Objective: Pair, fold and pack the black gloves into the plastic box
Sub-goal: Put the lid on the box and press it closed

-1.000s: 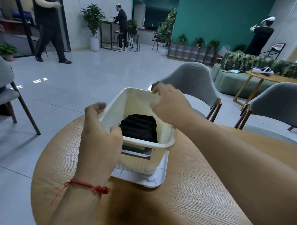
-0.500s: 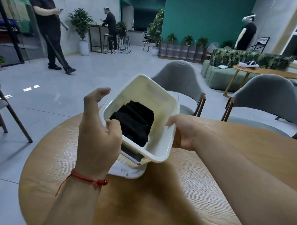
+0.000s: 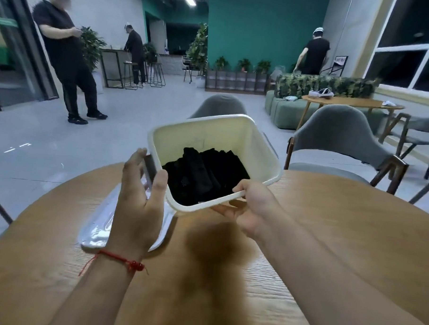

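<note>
A round wooden table (image 3: pixel 328 241) fills the lower view, with a grey chair (image 3: pixel 337 140) beyond its rim at 1 o'clock. Over the table's 12 o'clock side, the cream plastic box (image 3: pixel 209 135) is held tilted, its opening turned towards the wearer. A clear lid (image 3: pixel 97 223) lies flat on the table at 9 o'clock, partly under the left wrist. The left hand (image 3: pixel 140 203) grips the box's 9 o'clock wall, thumb hooked over the rim, fingers outside. The right hand (image 3: pixel 253 208) pinches the rim at 5 o'clock, thumb on top, fingers beneath. The black gloves (image 3: pixel 203 174) lie folded in the box's bottom. A red string bracelet (image 3: pixel 120 259) circles the left wrist.
</note>
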